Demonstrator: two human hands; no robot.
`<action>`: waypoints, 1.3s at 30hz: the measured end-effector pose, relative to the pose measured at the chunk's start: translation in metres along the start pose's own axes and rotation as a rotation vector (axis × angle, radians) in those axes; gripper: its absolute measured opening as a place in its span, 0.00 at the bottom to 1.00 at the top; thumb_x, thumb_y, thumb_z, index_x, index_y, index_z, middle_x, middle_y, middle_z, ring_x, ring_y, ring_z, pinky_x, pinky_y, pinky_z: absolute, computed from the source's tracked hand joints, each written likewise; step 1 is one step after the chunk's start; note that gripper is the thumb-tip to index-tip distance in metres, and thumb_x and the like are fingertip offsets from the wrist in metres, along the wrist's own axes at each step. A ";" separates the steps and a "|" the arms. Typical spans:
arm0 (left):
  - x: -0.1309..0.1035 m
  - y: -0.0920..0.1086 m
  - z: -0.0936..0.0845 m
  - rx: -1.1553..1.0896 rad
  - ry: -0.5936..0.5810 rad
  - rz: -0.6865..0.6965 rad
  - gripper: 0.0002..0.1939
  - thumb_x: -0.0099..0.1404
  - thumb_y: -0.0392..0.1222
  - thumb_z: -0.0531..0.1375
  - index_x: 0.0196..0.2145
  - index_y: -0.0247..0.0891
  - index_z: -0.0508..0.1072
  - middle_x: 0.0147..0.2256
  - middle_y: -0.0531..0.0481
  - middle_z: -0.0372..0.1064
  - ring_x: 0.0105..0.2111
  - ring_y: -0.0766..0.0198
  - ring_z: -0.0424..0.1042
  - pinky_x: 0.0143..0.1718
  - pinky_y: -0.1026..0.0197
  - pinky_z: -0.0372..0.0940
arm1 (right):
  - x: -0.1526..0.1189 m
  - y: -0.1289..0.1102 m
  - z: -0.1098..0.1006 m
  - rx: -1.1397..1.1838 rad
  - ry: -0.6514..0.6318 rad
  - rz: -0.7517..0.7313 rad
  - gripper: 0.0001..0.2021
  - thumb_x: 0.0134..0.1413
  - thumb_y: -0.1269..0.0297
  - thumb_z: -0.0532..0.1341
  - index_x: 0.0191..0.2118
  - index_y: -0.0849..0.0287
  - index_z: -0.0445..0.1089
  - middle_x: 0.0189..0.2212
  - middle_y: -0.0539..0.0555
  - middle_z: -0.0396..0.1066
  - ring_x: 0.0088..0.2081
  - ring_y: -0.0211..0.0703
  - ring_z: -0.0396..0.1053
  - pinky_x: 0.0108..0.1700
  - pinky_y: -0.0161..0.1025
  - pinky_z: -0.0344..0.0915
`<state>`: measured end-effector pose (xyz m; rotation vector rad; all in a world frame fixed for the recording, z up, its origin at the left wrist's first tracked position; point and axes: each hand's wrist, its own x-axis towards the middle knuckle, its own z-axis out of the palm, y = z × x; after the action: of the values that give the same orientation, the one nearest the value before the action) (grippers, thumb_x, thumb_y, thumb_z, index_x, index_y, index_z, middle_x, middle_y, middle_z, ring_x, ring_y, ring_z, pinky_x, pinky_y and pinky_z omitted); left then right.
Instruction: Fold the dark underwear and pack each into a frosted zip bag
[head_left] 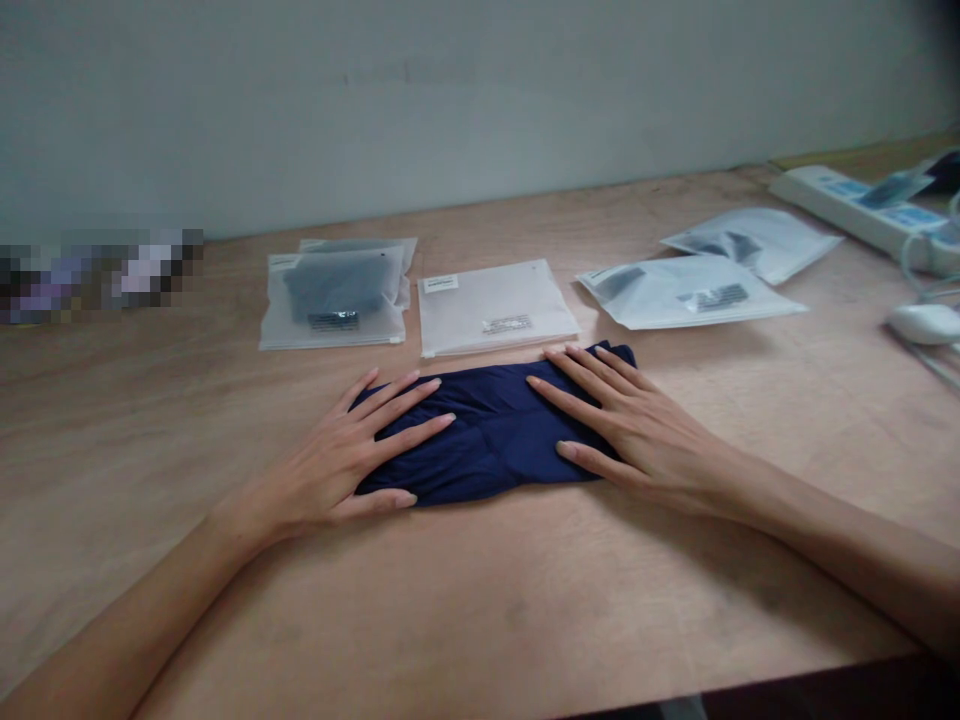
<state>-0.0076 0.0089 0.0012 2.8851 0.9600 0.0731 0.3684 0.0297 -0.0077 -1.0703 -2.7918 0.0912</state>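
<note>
A folded dark blue cloth (495, 430) lies flat on the wooden table (480, 590), wrinkled on its left part. My left hand (352, 450) rests on the cloth's left end, fingers spread. On its right end lies my right hand (630, 425), also with spread fingers. Just behind the cloth is a flat translucent zip bag (499, 305) with a label. To its left, another bag (337, 300) with dark contents overlaps one behind it. Two puffed white bags (690, 292) (754, 243) lie at the right, with dark patches visible.
A white power strip (847, 210) with cables runs along the back right. A white plug or adapter (926, 325) sits at the right edge. Blurred, pixelated items (97, 275) are at the far left. A pale wall (480, 110) rises behind the table.
</note>
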 end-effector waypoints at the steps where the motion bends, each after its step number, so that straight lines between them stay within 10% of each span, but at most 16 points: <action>1: 0.000 0.000 0.000 0.000 0.000 -0.001 0.39 0.72 0.65 0.53 0.73 0.52 0.45 0.74 0.47 0.38 0.73 0.45 0.43 0.72 0.38 0.32 | 0.000 0.000 0.000 0.004 -0.001 0.000 0.34 0.69 0.47 0.53 0.74 0.50 0.45 0.74 0.58 0.38 0.74 0.58 0.39 0.71 0.63 0.46; 11: -0.001 -0.001 -0.002 -0.019 -0.011 0.011 0.37 0.73 0.66 0.47 0.73 0.51 0.45 0.74 0.47 0.36 0.74 0.46 0.39 0.72 0.39 0.30 | 0.002 0.005 -0.002 0.100 0.071 0.057 0.24 0.73 0.58 0.48 0.70 0.51 0.57 0.72 0.58 0.50 0.71 0.56 0.51 0.69 0.63 0.54; 17: -0.005 -0.006 -0.010 -0.320 0.148 0.017 0.28 0.78 0.54 0.38 0.67 0.47 0.62 0.70 0.47 0.51 0.72 0.47 0.47 0.72 0.37 0.40 | 0.006 0.016 -0.005 0.099 0.289 0.137 0.16 0.71 0.63 0.52 0.54 0.53 0.74 0.50 0.56 0.78 0.49 0.52 0.75 0.53 0.54 0.69; 24: -0.007 -0.006 -0.007 -0.243 0.284 0.075 0.15 0.69 0.40 0.55 0.52 0.41 0.71 0.55 0.43 0.70 0.61 0.51 0.65 0.68 0.39 0.54 | 0.006 0.026 -0.006 0.039 0.286 0.227 0.20 0.65 0.54 0.59 0.58 0.58 0.68 0.48 0.61 0.74 0.49 0.58 0.71 0.52 0.56 0.67; 30: -0.005 -0.005 -0.009 -0.194 0.280 0.095 0.18 0.68 0.42 0.58 0.55 0.40 0.71 0.56 0.42 0.70 0.59 0.52 0.68 0.67 0.42 0.57 | 0.005 0.029 -0.009 0.025 0.216 0.234 0.14 0.63 0.49 0.60 0.39 0.53 0.73 0.40 0.58 0.74 0.44 0.57 0.69 0.48 0.57 0.66; 39: -0.002 -0.006 -0.006 -0.164 0.149 0.154 0.31 0.73 0.52 0.53 0.69 0.41 0.58 0.68 0.41 0.56 0.68 0.48 0.56 0.71 0.39 0.46 | 0.008 0.038 -0.029 0.932 0.178 0.539 0.19 0.51 0.48 0.69 0.27 0.55 0.64 0.21 0.46 0.63 0.21 0.38 0.62 0.22 0.36 0.59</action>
<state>-0.0133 0.0130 0.0066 2.8262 0.7123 0.3657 0.3928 0.0633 0.0180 -1.3659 -1.8223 1.1386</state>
